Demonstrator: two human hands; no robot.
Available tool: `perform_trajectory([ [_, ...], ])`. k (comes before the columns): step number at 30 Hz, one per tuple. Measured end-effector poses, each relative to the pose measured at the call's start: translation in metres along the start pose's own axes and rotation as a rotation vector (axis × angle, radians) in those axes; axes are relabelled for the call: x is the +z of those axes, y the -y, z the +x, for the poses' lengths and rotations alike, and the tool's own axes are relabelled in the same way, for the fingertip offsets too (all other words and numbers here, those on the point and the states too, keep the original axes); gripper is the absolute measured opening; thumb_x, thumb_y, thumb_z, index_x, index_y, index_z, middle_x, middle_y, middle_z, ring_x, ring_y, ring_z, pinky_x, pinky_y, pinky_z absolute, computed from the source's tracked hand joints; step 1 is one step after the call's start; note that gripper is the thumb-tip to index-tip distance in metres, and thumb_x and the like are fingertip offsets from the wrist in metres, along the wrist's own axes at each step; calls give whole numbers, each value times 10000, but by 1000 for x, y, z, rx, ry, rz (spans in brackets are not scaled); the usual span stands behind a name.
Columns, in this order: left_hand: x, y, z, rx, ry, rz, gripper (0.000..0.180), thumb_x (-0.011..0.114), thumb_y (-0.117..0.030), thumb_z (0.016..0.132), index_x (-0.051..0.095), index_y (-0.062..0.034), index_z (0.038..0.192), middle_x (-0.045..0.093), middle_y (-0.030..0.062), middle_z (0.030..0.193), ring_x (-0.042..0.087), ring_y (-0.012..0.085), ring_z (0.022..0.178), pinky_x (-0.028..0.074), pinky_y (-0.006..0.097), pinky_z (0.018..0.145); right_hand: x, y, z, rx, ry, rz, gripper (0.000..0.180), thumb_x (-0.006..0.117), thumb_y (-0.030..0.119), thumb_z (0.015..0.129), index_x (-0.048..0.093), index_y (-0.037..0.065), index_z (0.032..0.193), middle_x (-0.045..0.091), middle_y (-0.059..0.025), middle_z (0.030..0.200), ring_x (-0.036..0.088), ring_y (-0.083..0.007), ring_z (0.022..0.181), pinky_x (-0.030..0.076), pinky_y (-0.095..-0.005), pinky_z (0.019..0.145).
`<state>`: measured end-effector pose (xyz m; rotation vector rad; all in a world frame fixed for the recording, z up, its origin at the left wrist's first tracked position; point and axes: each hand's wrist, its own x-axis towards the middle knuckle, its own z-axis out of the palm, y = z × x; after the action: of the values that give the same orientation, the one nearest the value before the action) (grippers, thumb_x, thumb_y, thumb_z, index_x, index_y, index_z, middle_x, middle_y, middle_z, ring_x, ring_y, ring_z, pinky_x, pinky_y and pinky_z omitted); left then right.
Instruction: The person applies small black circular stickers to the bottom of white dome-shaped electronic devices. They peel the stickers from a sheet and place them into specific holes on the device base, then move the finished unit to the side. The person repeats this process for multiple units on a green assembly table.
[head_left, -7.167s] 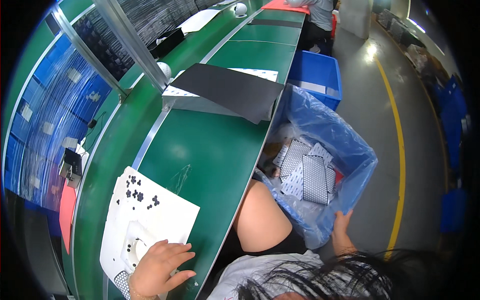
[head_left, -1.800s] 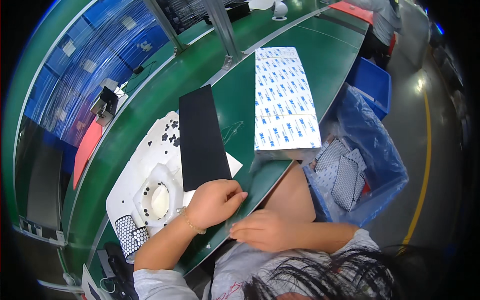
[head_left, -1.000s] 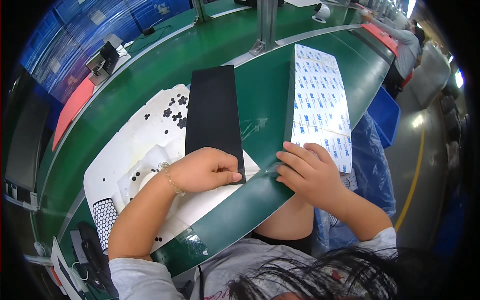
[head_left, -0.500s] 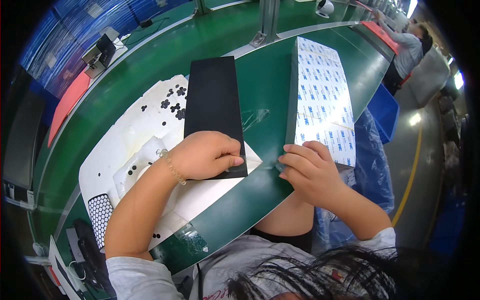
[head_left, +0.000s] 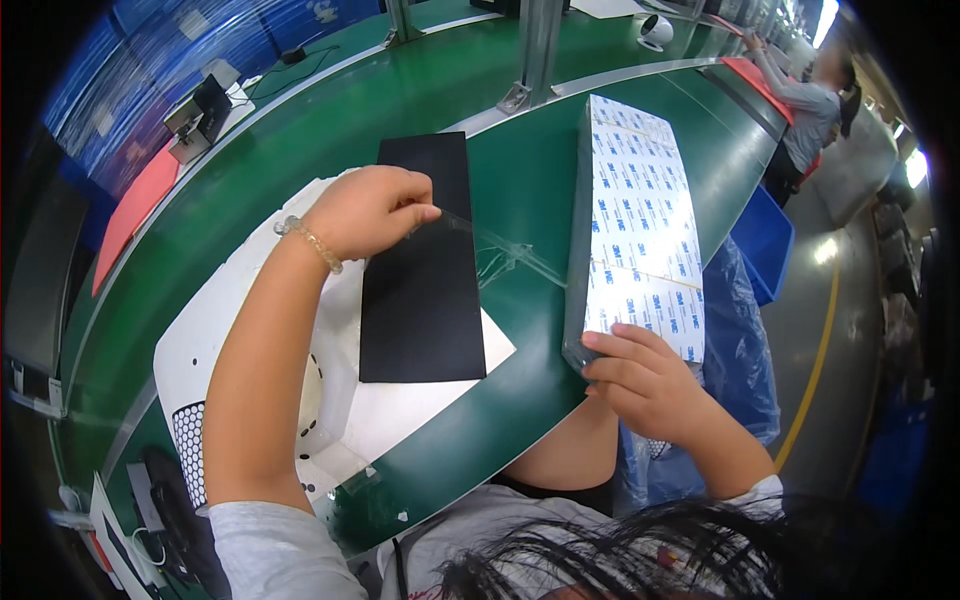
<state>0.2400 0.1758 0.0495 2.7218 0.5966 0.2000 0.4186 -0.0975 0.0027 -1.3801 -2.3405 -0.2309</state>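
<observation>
My left hand (head_left: 375, 212) is above the far part of a flat black sheet (head_left: 420, 310), thumb and finger pinched on a thin clear plastic strip (head_left: 510, 252). The strip stretches to the right, towards a thick stack of sheets (head_left: 645, 230) with a white, blue-printed backing on top. At the stack's near end, my right hand (head_left: 645, 385) grips the left corner, its fingers bent over the edge. The black sheet lies partly on a white board (head_left: 240, 290), partly on the green table (head_left: 450, 430).
Several small black pieces lie on the white board, beside a honeycomb-patterned roll (head_left: 188, 450). A metal post (head_left: 537, 50) rises behind the sheets. To the right are a blue bin (head_left: 765, 235) and blue plastic film (head_left: 740, 350). A person (head_left: 815, 100) works at the far right.
My left hand has moved away from me, from the black sheet's near end to its far part, drawing the clear strip up. My right hand has shifted slightly nearer along the stack's end.
</observation>
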Motion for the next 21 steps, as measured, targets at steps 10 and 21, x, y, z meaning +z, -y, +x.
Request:
perform_trajectory([
  [10, -63, 31, -28, -74, -386, -223, 211, 541, -192, 848, 536, -2, 757, 504, 2, 666, 444, 77, 635, 372, 223, 599, -9, 1, -5, 70, -43, 203, 130, 643, 118, 714, 575, 67, 812, 569, -44, 984, 505, -227, 1088, 399, -390, 912],
  [21, -57, -143, -37, 655, -187, -336, 72, 617, -64, 762, 587, 1, 769, 575, 61, 724, 535, 148, 624, 419, 257, 547, -65, 7, 8, 107, -729, 685, 385, 659, 194, 763, 515, 9, 1068, 534, -152, 1083, 525, -285, 1036, 395, -364, 880],
])
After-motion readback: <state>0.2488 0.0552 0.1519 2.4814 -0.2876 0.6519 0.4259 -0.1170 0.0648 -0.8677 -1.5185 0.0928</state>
